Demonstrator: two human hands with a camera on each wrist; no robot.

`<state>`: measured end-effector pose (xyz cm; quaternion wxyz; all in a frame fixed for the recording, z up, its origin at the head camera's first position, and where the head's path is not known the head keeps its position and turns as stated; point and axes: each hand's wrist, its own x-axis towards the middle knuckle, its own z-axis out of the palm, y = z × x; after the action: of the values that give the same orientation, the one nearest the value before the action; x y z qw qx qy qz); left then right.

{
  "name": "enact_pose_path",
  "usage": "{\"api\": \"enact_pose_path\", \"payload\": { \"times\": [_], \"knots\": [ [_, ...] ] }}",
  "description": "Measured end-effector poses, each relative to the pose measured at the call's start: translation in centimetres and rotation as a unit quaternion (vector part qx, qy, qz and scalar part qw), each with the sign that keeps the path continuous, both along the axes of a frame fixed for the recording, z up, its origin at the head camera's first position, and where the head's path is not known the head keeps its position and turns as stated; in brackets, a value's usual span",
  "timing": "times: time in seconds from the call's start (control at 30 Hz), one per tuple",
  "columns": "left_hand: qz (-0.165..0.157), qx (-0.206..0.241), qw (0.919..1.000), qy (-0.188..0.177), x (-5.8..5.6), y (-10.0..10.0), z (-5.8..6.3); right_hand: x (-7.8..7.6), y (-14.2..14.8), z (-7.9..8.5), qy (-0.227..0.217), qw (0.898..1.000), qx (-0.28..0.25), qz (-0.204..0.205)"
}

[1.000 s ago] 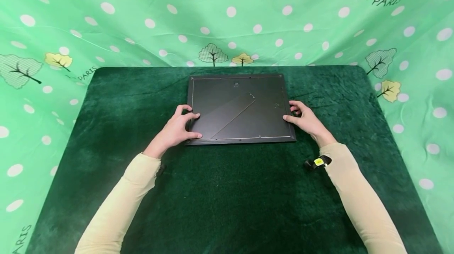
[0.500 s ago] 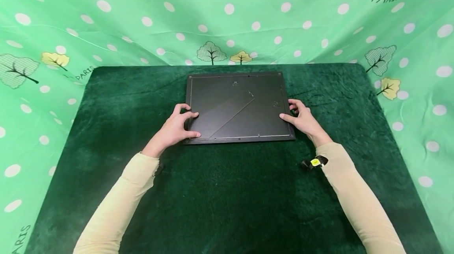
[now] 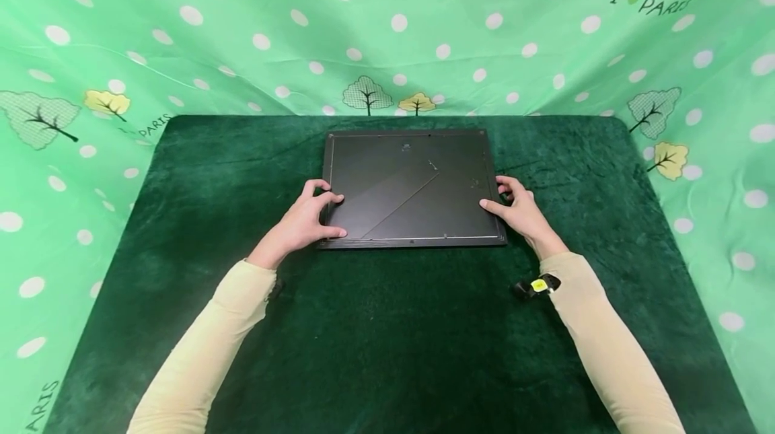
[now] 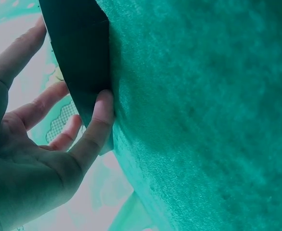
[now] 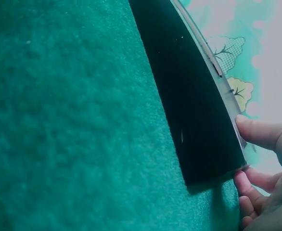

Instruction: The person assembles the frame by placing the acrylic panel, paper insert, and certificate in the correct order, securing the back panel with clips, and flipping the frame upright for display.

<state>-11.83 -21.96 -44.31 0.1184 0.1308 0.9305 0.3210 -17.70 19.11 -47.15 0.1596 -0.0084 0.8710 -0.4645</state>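
A flat black picture frame (image 3: 399,192) lies back side up on the dark green cloth, with a diagonal line across its backing. My left hand (image 3: 301,222) holds its left side close to the front corner. Two fingertips lie on the backing there, and another finger bends over the left edge. In the left wrist view, one fingertip (image 4: 102,108) presses against the deep side wall. On the right side, my right hand (image 3: 527,215) grips the edge, its thumb on top of the backing. The right wrist view shows the other fingers curled low at the frame's corner.
The dark green cloth (image 3: 387,340) covers the table around and in front of the frame. A light green curtain (image 3: 393,37) with white dots and printed trees rises behind the table and at both sides.
Both hands stay on the frame. My right thumb has slid slightly inward over the backing, and the right wrist has shifted a little left. The head view has moved slightly.
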Motion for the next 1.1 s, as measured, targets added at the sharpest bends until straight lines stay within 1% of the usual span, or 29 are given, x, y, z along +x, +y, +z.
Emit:
{"api": "enact_pose_path", "payload": {
  "times": [0.17, 0.3, 0.4, 0.57, 0.83, 0.97, 1.1],
  "knots": [
    [-0.003, 0.0, 1.0, 0.006, 0.1, 0.0, 0.0, -0.3, -0.3, 0.3, 0.002, 1.0, -0.006, 0.018],
    [-0.001, -0.001, 1.0, 0.009, 0.2, -0.1, 0.0, -1.1, -1.4, 1.0, -0.002, 0.999, 0.012, 0.044],
    [0.0, 0.0, 0.9999, 0.01, 0.2, -0.1, -0.1, -1.8, -2.4, 1.2, 0.004, 0.998, 0.03, 0.048],
    [-0.003, 0.004, 0.9999, 0.01, 0.3, 0.0, -0.1, -2.5, -3.3, 1.2, 0.009, 0.999, 0.028, 0.025],
    [-0.002, 0.003, 0.9999, 0.01, 0.2, 0.2, -0.2, -2.4, -2.9, 0.5, 0.013, 1.0, -0.011, -0.015],
    [-0.004, 0.0, 0.9999, 0.01, 0.2, 0.3, -0.2, -2.2, -3.1, 0.1, 0.031, 0.998, -0.023, -0.039],
    [-0.003, -0.009, 0.9998, 0.017, 0.3, 0.1, -0.4, -2.0, -3.6, -0.6, 0.062, 0.996, -0.019, -0.054]
  ]
}}
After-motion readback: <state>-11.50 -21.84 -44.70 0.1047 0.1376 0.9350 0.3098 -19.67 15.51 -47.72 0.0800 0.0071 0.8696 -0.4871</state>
